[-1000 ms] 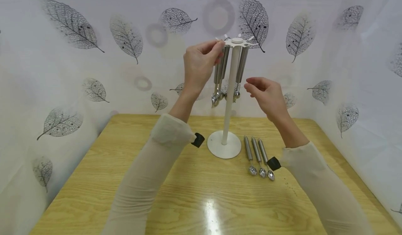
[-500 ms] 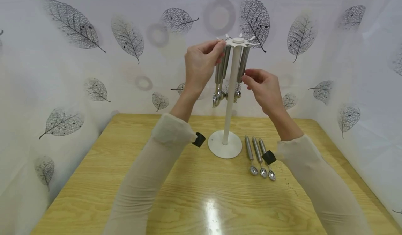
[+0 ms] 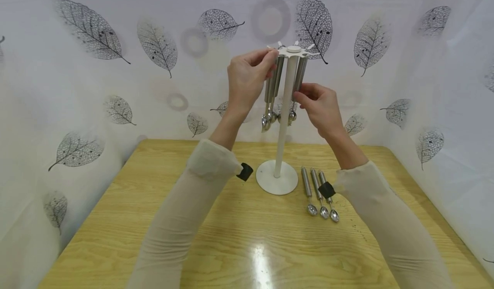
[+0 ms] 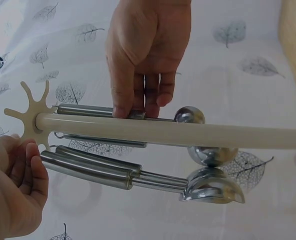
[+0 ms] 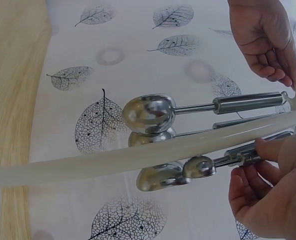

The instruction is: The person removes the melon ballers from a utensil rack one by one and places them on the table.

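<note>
dangling, a scoop handle (image 4: 85, 110) sits pinched between right fingers (image 4: 121, 96), left fingers (image 4: 38, 172) pinching the rack (image 3: 284, 115).

Wood-grain table (image 3: 216, 246), white stand (image 3: 284, 117) upright on round base (image 3: 266, 179); three metal scoops (image 3: 317, 185) side by side, just right of base, bowls toward person, handles away

Hanging utensils (image 5: 150, 114): polished metal, mirror-glossy
Laid utensils (image 3: 315, 181): shiny metal
Stand (image 3: 284, 113): smooth, faintly glossy; metal or plastic indistinguishable
Tabletop (image 3: 115, 203): wood-grained, glossy
Backdrop (image 3: 185, 87): matt, printed cloth, lightly creased
Sleeves (image 3: 175, 220): matt cloth
</note>
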A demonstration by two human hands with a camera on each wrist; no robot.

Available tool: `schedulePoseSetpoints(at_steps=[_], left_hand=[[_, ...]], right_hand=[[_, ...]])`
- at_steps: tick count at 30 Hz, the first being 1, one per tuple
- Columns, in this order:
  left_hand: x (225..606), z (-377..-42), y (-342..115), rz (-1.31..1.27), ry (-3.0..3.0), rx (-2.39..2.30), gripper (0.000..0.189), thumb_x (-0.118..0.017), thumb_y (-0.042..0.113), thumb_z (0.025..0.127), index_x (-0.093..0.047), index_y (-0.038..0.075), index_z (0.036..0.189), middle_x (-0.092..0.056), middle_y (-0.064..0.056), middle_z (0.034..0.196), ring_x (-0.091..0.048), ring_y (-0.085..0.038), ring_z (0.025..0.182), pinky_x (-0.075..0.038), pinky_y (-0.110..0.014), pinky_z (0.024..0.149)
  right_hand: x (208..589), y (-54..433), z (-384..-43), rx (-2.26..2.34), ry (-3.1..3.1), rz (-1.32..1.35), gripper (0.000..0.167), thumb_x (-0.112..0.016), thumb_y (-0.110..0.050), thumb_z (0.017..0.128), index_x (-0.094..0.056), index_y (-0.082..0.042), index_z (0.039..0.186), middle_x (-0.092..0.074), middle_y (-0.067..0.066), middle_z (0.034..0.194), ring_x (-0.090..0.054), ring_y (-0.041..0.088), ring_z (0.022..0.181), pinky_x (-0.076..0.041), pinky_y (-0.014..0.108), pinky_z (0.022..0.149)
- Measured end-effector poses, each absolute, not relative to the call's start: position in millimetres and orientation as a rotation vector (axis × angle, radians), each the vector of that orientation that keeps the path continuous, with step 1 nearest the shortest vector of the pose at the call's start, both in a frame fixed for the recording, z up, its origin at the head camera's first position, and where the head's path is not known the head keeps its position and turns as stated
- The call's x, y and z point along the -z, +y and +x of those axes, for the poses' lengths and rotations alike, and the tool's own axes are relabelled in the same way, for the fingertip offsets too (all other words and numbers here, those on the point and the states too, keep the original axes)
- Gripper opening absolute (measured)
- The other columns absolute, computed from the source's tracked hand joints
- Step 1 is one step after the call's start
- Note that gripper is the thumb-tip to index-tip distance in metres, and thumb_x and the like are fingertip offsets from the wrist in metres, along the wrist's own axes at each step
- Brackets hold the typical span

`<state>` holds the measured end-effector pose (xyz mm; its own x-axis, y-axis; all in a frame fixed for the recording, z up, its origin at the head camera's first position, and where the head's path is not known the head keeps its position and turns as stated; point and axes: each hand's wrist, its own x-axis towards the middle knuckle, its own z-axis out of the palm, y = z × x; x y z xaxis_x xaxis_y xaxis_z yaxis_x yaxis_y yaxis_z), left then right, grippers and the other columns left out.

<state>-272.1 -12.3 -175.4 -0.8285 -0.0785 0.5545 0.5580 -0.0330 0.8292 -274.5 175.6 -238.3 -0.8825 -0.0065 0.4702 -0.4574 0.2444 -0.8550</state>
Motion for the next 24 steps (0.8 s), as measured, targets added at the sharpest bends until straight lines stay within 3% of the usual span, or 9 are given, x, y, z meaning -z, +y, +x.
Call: schedulePoseSetpoints(at_steps=[10, 18, 24], left_hand=[[175, -271, -12, -0.497, -1.813, 1.899, 0.018, -0.075, 0.016, 0.098, -0.080, 0.001, 0.107, -0.071, -0.006, 0.078, -0.063, -0.015, 0.068, -0.061, -0.024, 0.075], [175, -272, -12, -0.503, -1.808, 1.898, 0.018, -0.075, 0.015, 0.098, -0.080, 0.001, 0.107, -0.072, -0.007, 0.079, -0.064, -0.015, 0.068, -0.061, -0.025, 0.074], [175, -272, -12, -0.503, -1.807, 1.884, 0.017, -0.074, 0.014, 0.098, -0.080, 0.000, 0.107, -0.071, -0.006, 0.078, -0.064, -0.014, 0.067, -0.061, -0.024, 0.073]], right_hand=[[237, 178, -277, -1.650, -2.094, 0.420, 0.026, -0.070, -0.008, 0.099, -0.070, 0.010, 0.118, -0.072, -0.001, 0.091, -0.064, 0.012, 0.080, -0.052, 0.021, 0.072], [234, 184, -277, -1.650, -2.068, 0.368, 0.024, -0.072, -0.009, 0.098, -0.072, 0.008, 0.115, -0.073, 0.003, 0.093, -0.064, 0.014, 0.081, -0.053, 0.021, 0.072], [235, 194, -274, -1.679, -2.016, 0.337, 0.018, -0.073, -0.007, 0.096, -0.073, 0.006, 0.110, -0.072, -0.001, 0.088, -0.065, 0.014, 0.081, -0.053, 0.021, 0.072]])
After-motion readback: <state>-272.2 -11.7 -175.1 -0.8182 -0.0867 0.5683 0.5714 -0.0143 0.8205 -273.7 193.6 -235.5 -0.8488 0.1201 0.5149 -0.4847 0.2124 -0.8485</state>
